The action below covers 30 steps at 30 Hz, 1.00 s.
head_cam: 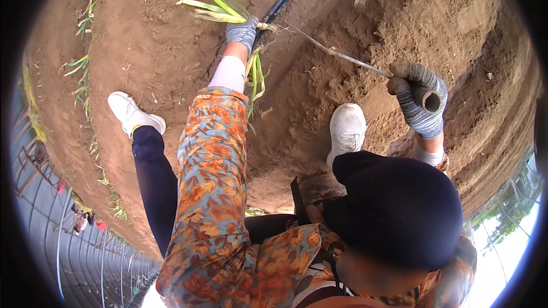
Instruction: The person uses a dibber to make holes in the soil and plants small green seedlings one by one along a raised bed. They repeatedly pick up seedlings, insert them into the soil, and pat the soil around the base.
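Observation:
My left hand (pixel 242 32), in a grey knit glove, is closed around a bunch of green allium-like plants (pixel 218 10). Their long leaves point to the left and pale roots (pixel 269 27) stick out to the right of my fist. Just below that hand, more of these leafy plants (pixel 257 72) lie on the soil beside my sleeve. A hollow tubular handle (pixel 430 101) sits in my gloved right hand (pixel 419 98). From that hand a thin metal rod (pixel 355 60) slants towards the roots; its tip is hard to make out against the soil.
Black drip hoses (pixel 287 0) run along the bed past my left hand. Loose, clumpy soil (pixel 385 21) rises on the right. A row of green plants (pixel 87 90) lies to the left. My white shoes (pixel 349 130) stand on the soil; a ribbed greenhouse wall (pixel 81 248) curves at lower left.

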Tool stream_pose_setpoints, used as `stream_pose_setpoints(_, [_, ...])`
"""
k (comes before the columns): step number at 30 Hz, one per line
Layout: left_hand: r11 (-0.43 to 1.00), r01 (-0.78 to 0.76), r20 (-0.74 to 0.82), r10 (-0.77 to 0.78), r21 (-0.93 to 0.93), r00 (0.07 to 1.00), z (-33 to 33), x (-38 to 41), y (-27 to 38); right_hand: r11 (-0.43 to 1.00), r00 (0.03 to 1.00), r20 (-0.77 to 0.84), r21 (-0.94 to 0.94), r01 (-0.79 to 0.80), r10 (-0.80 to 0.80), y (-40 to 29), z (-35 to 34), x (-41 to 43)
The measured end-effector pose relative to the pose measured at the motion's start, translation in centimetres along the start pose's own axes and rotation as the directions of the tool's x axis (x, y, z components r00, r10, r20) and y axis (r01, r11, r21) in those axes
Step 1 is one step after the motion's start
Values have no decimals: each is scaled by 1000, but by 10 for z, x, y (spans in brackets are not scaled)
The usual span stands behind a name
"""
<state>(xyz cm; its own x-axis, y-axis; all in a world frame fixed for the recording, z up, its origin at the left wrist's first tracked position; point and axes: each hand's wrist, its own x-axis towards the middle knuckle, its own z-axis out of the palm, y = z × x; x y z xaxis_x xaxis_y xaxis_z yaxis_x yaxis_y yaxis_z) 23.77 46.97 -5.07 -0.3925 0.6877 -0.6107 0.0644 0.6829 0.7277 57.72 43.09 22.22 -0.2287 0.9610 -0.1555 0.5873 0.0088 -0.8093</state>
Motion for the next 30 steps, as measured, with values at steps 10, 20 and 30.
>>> stream_pose_setpoints(10, [969, -99, 86, 82, 226, 993, -16, 18, -39, 998, 990, 142, 67, 15, -24, 1, 28, 20])
stream_pose_setpoints(20, [975, 113, 146, -142, 193, 979, -3, -10, -3, 997, 989, 135, 56, 53, -61, 31, 49, 28])
stream_pose_setpoints(30, [990, -81, 311, 42, 113, 949, -8, 1, -20, 974, 956, 226, -87, 209, -185, 25, 32, 23])
